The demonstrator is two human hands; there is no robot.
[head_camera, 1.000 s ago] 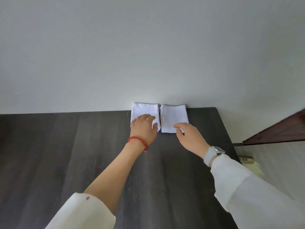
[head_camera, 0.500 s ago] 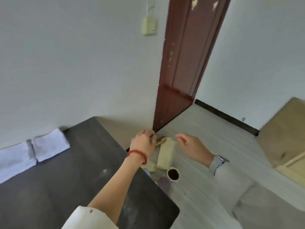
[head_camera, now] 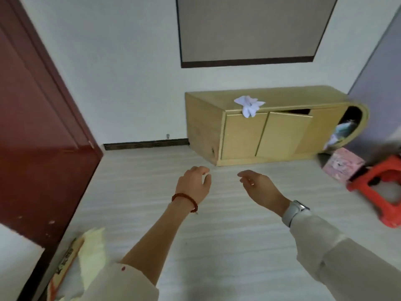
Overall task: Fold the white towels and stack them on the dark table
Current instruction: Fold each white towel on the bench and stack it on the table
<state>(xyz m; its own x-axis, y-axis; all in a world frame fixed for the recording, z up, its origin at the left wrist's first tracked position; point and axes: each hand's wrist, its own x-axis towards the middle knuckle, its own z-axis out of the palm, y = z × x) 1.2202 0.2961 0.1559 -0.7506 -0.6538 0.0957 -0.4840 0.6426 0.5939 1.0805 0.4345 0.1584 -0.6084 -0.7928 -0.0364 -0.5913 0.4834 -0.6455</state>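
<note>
- While both arms reach forward over the pale floor (head_camera: 217, 246), the head view shows the left hand (head_camera: 193, 185) raised with fingers loosely curled, holding nothing.
- Right hand (head_camera: 260, 190) likewise slack and empty, fingers half bent, palm turned inward toward the left hand; the two hands are apart, with bare floor between them.
- Left wrist carries a red bead bracelet (head_camera: 185, 199); left sleeve (head_camera: 121, 283) is pushed up near the elbow.
- Right wrist carries a watch with a pale strap (head_camera: 294, 211), just above a light sleeve cuff (head_camera: 314, 233).
- One white towel (head_camera: 249, 106), crumpled and unfolded, lies on top of a low light-wood cabinet (head_camera: 243, 135) against the far wall; part of it hangs over the front edge above a cabinet door. It is well apart from both hands.
- Dark table is out of frame in this view.
- Cabinet's middle door (head_camera: 282, 133) stands ajar at the top; the rounded right end has an open niche with something bluish inside, too blurred to identify.
- Dark red door (head_camera: 36, 131) fills the left side.
- Red plastic stool (head_camera: 382, 192) and a pink box (head_camera: 341, 165) sit on the floor at right.
- Yellowish paper items (head_camera: 86, 255) lie at lower left, blurred.
</note>
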